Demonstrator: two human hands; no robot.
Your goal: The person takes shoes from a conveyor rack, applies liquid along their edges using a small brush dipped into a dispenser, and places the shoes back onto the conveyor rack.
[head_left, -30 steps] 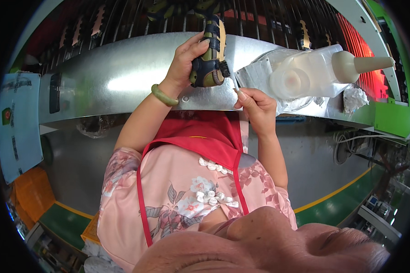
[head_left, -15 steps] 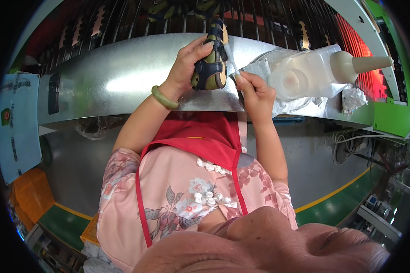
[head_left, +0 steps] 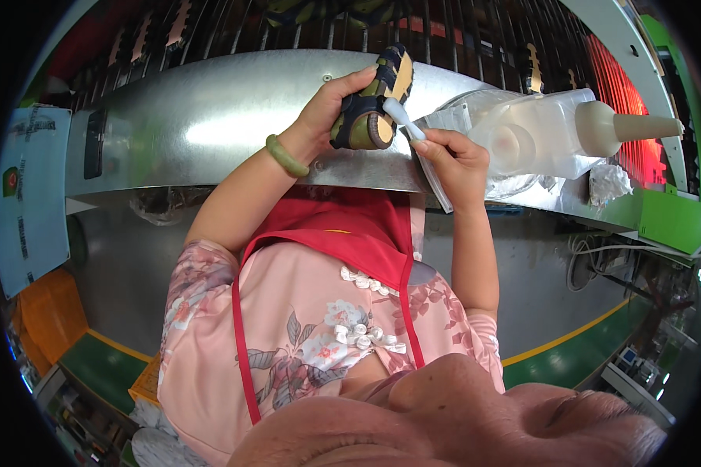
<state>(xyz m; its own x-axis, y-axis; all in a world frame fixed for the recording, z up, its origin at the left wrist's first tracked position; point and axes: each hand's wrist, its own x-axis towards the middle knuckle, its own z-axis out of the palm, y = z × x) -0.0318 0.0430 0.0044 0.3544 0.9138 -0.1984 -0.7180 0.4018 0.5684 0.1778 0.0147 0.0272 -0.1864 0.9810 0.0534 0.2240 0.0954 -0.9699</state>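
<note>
On the left stands a light-blue panel [head_left: 35, 210], with an orange box [head_left: 53, 315] on its near side. A flat black object [head_left: 94, 144] lies at the left end of the metal worktop [head_left: 163, 132]; a crumpled white wad [head_left: 609, 184] lies toward the right. Red strips [head_left: 619, 109] hang at the far right, beside a green metal housing [head_left: 670, 219]. Nearer, a yellow line [head_left: 566, 333] borders green flooring [head_left: 561, 360].

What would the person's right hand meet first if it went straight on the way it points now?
Probably the camouflage shoe held in the left hand; the white applicator in the right hand would lead, though one view leaves depth unclear.
</note>
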